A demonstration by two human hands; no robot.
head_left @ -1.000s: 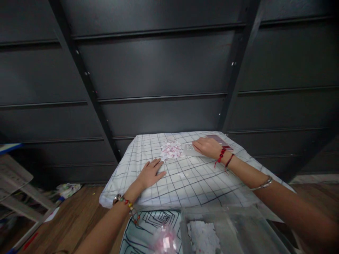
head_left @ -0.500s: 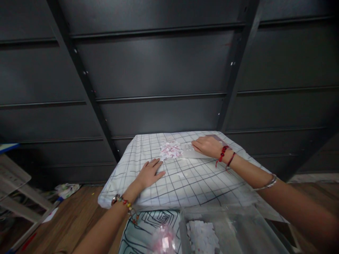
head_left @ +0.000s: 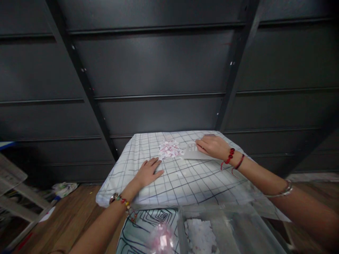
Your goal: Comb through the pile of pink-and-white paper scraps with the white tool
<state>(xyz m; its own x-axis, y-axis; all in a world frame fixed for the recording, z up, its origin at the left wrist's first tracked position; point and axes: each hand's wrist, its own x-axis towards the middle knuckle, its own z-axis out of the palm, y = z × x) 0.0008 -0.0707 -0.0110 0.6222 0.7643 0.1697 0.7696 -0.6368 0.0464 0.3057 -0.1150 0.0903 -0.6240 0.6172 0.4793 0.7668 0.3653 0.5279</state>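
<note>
My left hand [head_left: 148,172] lies flat on the white checked cloth [head_left: 169,187], fingers spread and nothing in them. Just beyond its fingertips is a pile of small white and pink paper pieces [head_left: 169,149]. To the right of the pile sits a flat pale grey-white board or tray [head_left: 194,154] with small white shapes on it. My right hand [head_left: 212,145] is over the right part of that board, its fingers drawn together at the white shapes. What the fingertips hold is too small to make out, and the hand hides part of the board.
Nearest me, a clear plastic box [head_left: 233,233] holds a stack of white paper pieces [head_left: 201,236]. Left of it a pink bundle in clear plastic [head_left: 162,238] lies on a patterned green cloth [head_left: 132,236]. A dark panelled wall [head_left: 159,70] rises behind the table.
My right hand has shifted slightly right, uncovering a little more of the board's white shapes. The board's left edge appears slightly farther from the pile. My left hand stays flat on the cloth.
</note>
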